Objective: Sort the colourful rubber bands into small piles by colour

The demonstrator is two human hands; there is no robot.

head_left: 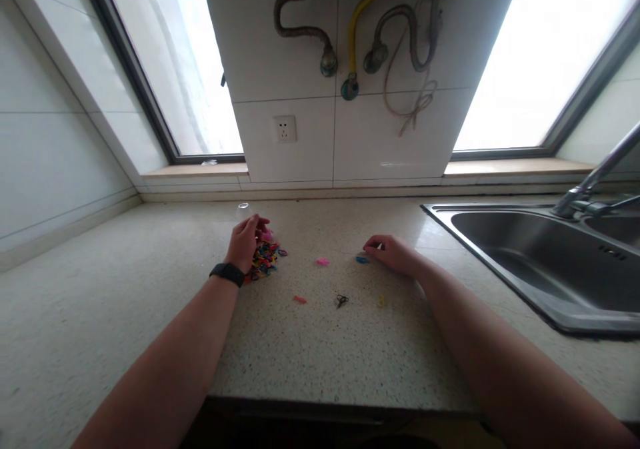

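My left hand, with a black band on its wrist, is at a mixed heap of small coloured rubber bands. Its fingers are bent together over a pink clump at the heap's far side; what they grip is hidden. My right hand rests on the counter with thumb and fingers pinched, just above a small blue bunch of bands; anything in the pinch is too small to name. Between the hands lie a pink bunch, a red bunch, a black bunch and a yellow bunch.
A small clear cup stands behind my left hand on the speckled counter. To the right is a steel sink with a faucet. The tiled wall behind carries a socket and several hoses.
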